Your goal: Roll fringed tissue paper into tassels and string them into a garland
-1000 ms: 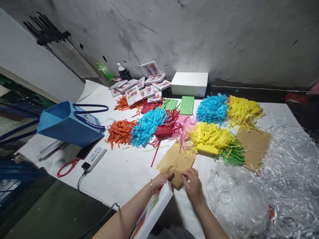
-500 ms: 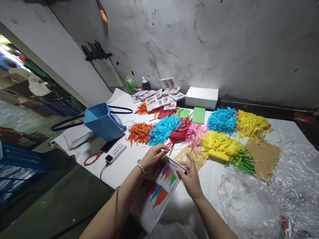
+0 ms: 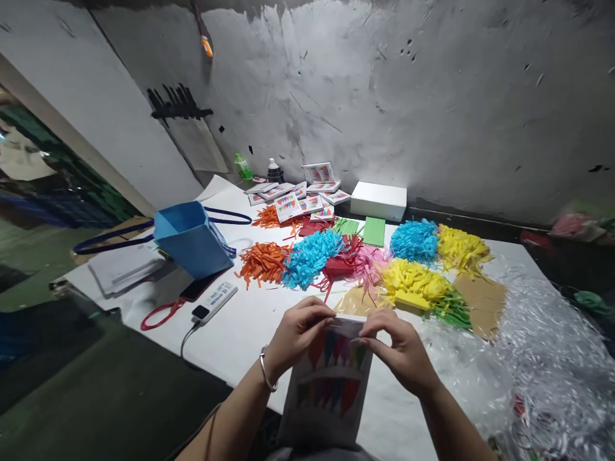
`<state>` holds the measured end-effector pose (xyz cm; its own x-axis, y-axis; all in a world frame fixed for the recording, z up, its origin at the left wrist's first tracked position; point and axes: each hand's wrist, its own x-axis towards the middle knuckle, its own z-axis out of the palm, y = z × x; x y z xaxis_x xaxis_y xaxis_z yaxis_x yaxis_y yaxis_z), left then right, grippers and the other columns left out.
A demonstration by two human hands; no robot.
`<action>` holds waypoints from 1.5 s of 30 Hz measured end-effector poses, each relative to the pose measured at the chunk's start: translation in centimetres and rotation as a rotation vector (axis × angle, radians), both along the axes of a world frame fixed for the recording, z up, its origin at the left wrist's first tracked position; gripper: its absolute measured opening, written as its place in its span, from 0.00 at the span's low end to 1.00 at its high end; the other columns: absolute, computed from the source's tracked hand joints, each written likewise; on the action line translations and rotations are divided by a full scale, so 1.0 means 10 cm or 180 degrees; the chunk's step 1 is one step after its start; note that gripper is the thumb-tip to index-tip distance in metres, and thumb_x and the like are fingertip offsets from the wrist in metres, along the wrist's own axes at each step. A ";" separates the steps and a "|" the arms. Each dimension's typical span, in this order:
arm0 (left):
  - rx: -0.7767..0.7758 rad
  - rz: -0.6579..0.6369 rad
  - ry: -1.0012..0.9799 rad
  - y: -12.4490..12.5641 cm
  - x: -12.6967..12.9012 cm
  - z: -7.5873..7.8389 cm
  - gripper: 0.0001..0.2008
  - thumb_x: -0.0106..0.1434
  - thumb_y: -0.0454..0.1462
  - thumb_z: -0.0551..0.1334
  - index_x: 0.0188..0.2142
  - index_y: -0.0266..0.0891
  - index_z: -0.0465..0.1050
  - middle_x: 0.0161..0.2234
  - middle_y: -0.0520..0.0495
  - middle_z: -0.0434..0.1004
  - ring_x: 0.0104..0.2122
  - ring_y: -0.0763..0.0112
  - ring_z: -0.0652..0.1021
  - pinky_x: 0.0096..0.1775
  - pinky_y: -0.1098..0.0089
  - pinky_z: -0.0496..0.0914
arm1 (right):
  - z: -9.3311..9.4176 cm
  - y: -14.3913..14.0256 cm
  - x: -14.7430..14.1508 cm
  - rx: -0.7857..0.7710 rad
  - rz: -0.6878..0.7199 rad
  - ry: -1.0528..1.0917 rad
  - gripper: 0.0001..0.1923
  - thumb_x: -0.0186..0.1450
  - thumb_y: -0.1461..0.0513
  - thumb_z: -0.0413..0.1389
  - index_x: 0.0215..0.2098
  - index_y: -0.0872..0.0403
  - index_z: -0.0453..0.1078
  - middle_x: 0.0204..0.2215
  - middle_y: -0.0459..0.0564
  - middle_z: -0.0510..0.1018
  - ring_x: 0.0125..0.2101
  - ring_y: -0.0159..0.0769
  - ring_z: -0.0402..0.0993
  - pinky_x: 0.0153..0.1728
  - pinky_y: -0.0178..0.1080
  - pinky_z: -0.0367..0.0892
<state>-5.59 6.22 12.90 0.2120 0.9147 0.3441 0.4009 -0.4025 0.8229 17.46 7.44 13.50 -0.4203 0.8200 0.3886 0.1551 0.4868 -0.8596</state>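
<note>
A flat white packet (image 3: 329, 400) printed with two rows of colourful bunting flags hangs close to my body at the table's front. My left hand (image 3: 298, 330) pinches its upper left edge, fingers curled. At the upper right corner, my right hand (image 3: 401, 349) grips the same edge between thumb and fingers. Just beyond the hands lies a tan sheet (image 3: 362, 299) under clear plastic. Behind it are bundles of cut strips: orange (image 3: 263, 262), blue (image 3: 312, 256), pink (image 3: 371, 264) and yellow (image 3: 413, 278).
Similar printed packets (image 3: 288, 206) are piled at the back, beside a white box (image 3: 378, 200). A blue tote bag (image 3: 192, 240) and a white power bank (image 3: 217, 301) with a cable sit at left. Crumpled clear plastic (image 3: 542, 358) covers the right side of the white tabletop (image 3: 259, 326).
The packet has turned from a slant to nearly straight, its printed face toward me. Both hands have shifted slightly right, and now pinch the two ends of its top edge.
</note>
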 end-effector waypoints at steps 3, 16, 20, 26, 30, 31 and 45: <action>0.0030 -0.0120 0.0068 -0.01 0.06 0.06 0.07 0.64 0.37 0.59 0.37 0.40 0.76 0.33 0.46 0.73 0.35 0.69 0.75 0.37 0.69 0.71 | 0.11 0.03 -0.07 -0.0272 0.0098 -0.0313 0.02 0.61 0.65 0.59 0.30 0.52 0.72 0.28 0.45 0.75 0.32 0.34 0.70 0.35 0.36 0.63; 0.0019 -0.0459 0.0237 -0.04 0.09 0.13 0.09 0.65 0.40 0.58 0.34 0.39 0.74 0.33 0.45 0.72 0.34 0.69 0.73 0.36 0.70 0.69 | 0.07 -0.07 -0.15 -0.0303 -0.0410 -0.0255 0.05 0.59 0.61 0.60 0.27 0.52 0.71 0.27 0.46 0.74 0.32 0.35 0.71 0.34 0.36 0.65; 0.0039 -0.0608 0.0205 -0.06 0.06 0.13 0.08 0.64 0.40 0.59 0.34 0.39 0.74 0.34 0.45 0.72 0.35 0.69 0.74 0.36 0.70 0.69 | 0.03 -0.11 -0.15 -0.0606 -0.0381 -0.0027 0.06 0.60 0.58 0.59 0.28 0.52 0.70 0.29 0.46 0.73 0.32 0.35 0.70 0.31 0.35 0.67; 0.0015 -0.0535 0.0104 -0.10 0.06 0.14 0.07 0.64 0.38 0.59 0.34 0.38 0.74 0.33 0.45 0.72 0.34 0.70 0.73 0.36 0.71 0.69 | 0.08 -0.13 -0.16 -0.0214 -0.0378 -0.0387 0.03 0.60 0.63 0.59 0.28 0.52 0.70 0.28 0.45 0.74 0.33 0.36 0.70 0.35 0.36 0.65; 0.0013 -0.0518 0.0092 -0.11 0.06 0.15 0.07 0.64 0.38 0.59 0.34 0.38 0.74 0.33 0.46 0.72 0.35 0.70 0.74 0.37 0.71 0.69 | 0.10 -0.10 -0.20 0.0239 -0.0446 -0.0711 0.03 0.60 0.65 0.59 0.29 0.51 0.68 0.28 0.45 0.73 0.34 0.36 0.69 0.36 0.37 0.62; 0.0010 -0.0514 0.0097 -0.12 0.06 0.16 0.07 0.64 0.39 0.59 0.34 0.38 0.74 0.33 0.46 0.72 0.35 0.70 0.74 0.37 0.71 0.69 | 0.09 -0.10 -0.21 0.0290 -0.0468 -0.0755 0.03 0.60 0.65 0.58 0.29 0.51 0.68 0.28 0.45 0.73 0.34 0.36 0.69 0.36 0.37 0.62; 0.0009 -0.0554 0.0006 -0.09 0.07 0.11 0.09 0.65 0.39 0.58 0.35 0.39 0.74 0.33 0.45 0.73 0.35 0.69 0.74 0.37 0.69 0.69 | -0.15 -0.16 -0.25 0.1661 -0.0796 -0.1253 0.11 0.65 0.63 0.55 0.44 0.45 0.73 0.31 0.48 0.74 0.35 0.39 0.68 0.44 0.46 0.59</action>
